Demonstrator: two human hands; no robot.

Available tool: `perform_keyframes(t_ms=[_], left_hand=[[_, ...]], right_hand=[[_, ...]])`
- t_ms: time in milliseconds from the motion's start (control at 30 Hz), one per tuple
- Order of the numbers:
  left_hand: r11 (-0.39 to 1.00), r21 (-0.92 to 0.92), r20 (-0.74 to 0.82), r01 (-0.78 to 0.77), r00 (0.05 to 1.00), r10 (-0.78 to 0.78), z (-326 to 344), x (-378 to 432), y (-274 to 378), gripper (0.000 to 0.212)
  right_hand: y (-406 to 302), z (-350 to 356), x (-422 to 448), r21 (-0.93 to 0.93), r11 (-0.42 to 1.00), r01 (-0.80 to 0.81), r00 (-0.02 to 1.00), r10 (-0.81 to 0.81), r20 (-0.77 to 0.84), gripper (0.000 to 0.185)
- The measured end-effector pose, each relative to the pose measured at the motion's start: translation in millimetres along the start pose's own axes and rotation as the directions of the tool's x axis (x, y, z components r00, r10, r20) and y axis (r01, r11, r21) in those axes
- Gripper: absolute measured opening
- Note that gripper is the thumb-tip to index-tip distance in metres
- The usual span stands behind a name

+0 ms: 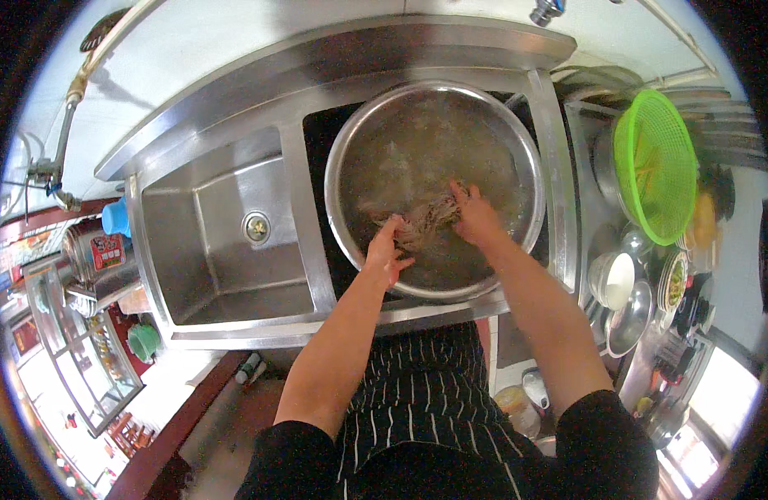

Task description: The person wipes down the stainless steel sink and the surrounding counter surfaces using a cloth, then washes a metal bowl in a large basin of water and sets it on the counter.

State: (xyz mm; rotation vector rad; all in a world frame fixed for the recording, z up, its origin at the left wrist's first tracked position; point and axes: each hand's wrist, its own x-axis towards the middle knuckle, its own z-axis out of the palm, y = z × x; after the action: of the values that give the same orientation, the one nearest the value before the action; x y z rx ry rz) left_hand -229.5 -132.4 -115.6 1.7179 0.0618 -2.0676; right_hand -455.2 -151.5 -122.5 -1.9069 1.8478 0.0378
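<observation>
A large round stainless steel basin [339, 156] full of murky water stands over the right sink bowl. In the water lies a ragged, greyish-brown piece of food [435, 219], maybe meat or tripe; its kind I cannot tell. My left hand [387, 250] grips its left end, thumb and index finger at the piece, other fingers spread. My right hand [474, 215] holds the other end, near the basin's middle right, with fingers partly bent around it. Both hands are at the water's surface, and the piece stretches between them.
A second steel sink bowl [246, 187] with a drain [257, 228] adjoins on the left. To the right stand a green plastic colander [656, 169], white bowls [612, 281], a steel bowl [631, 319] and stacked plates [673, 281]. A blue plastic container [115, 217] sits beyond the left rim.
</observation>
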Motion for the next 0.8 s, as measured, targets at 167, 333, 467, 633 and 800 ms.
perform_keyframes(t_ms=[167,333,467,633,800], left_hand=[[0.964,-0.197,0.289,0.180,0.950,-0.118,10.4,-4.4,8.1,0.072],[0.962,-0.150,0.681,0.226,0.729,-0.065,-16.7,7.7,37.7,0.061],[0.942,0.058,0.480,-0.331,0.837,0.264,18.9,-6.0,23.0,0.038],[0.959,-0.127,0.356,-0.252,0.891,0.281,11.3,16.3,7.3,0.039],[0.931,0.087,0.009,-0.355,0.934,0.356,10.3,6.0,0.1,0.055]], right_hand=[[-56.0,7.7,-14.6,0.463,0.881,0.096,0.989,-0.033,-0.142,0.046],[-135.8,-41.6,-88.3,0.412,0.803,0.431,0.878,-0.267,-0.399,0.046],[-151.7,-45.2,-83.5,0.352,0.789,0.503,0.776,-0.233,-0.586,0.047],[-123.2,-19.5,-10.7,0.668,0.725,0.168,0.902,0.161,-0.401,0.045],[-33.3,-35.4,18.8,0.384,0.921,-0.066,0.978,0.135,-0.157,0.054]])
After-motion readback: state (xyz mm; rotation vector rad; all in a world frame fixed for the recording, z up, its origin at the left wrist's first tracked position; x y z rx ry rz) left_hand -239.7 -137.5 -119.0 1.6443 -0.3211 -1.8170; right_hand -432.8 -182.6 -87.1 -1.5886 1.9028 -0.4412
